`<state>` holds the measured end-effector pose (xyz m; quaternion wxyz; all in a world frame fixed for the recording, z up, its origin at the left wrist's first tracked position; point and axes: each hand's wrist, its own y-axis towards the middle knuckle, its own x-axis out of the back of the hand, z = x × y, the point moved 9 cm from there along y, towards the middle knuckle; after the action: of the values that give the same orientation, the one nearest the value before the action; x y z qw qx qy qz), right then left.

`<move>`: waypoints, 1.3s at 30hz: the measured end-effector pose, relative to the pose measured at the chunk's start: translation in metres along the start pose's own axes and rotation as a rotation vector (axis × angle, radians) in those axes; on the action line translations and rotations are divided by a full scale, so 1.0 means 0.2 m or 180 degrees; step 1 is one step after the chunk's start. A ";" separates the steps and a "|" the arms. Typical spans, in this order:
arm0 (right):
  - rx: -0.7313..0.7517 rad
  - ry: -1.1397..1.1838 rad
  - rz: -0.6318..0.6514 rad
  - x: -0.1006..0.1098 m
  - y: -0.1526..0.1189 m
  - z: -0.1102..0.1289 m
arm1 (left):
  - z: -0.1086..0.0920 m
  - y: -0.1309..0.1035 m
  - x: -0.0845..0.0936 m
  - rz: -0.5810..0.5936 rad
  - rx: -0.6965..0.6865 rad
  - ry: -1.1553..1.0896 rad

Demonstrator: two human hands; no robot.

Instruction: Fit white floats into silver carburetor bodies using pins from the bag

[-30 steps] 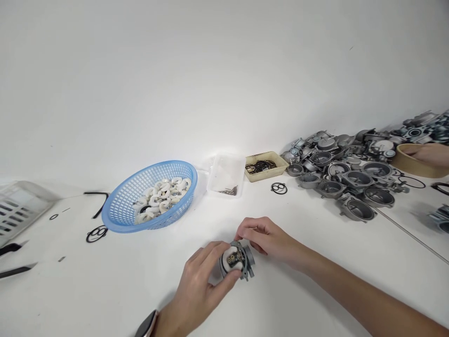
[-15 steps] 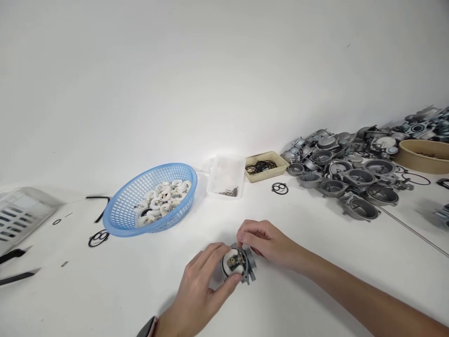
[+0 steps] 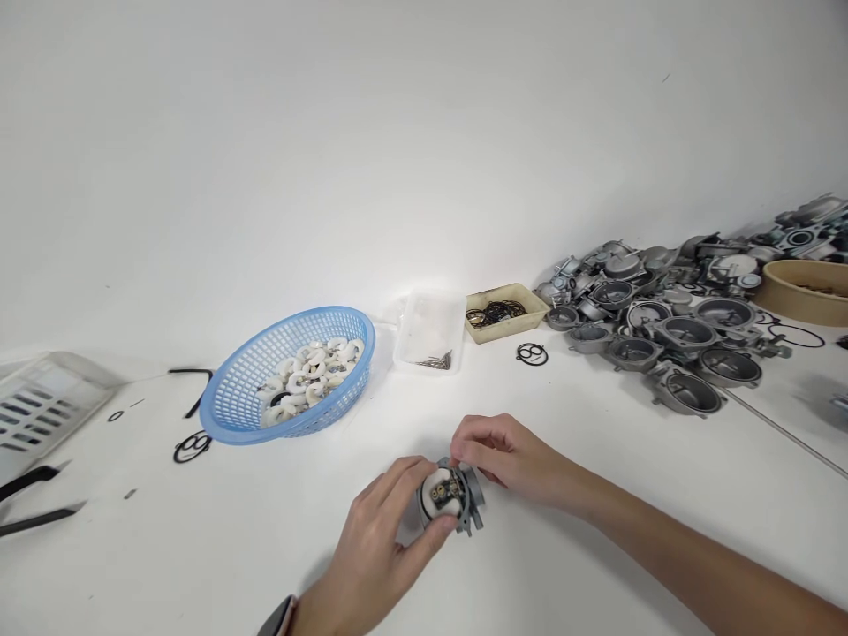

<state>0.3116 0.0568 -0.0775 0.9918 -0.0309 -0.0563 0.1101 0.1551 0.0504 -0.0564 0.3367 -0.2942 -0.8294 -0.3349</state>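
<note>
A grey metal carburetor body rests on the white table, its open side up, showing a white float and small brass parts. My left hand grips it from the left, thumb at the near edge and fingers at the far edge. At its upper right edge, my right hand has thumb and index finger pinched together; whatever lies between those fingertips is too small to make out.
Beyond my hands stand a blue basket of white floats, a clear tray with metal pins and a cream tray of black rings. Grey metal bowls are heaped at right, near a tan container. Pliers handles lie at left.
The view has shifted slightly, so the background objects sit a little further right. Both hands keep nearly the same pose at the carburetor body.
</note>
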 end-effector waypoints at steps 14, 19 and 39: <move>0.0312 -0.0563 -0.0156 -0.02 -0.03 0.06 | 0.03 0.00 0.03 -0.0095 -0.0074 0.0238; 0.0183 -0.0468 -0.0216 -0.02 -0.05 0.04 | -0.01 0.01 0.05 -0.0105 -0.0236 0.0518; -0.0209 0.0159 -0.0429 0.06 -0.03 0.00 | 0.00 0.01 0.05 -0.0045 -0.0326 0.0560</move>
<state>0.3242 0.0529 -0.0765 0.9966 -0.0622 -0.0370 0.0404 0.1508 0.0536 -0.0485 0.3903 -0.2746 -0.7805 -0.4039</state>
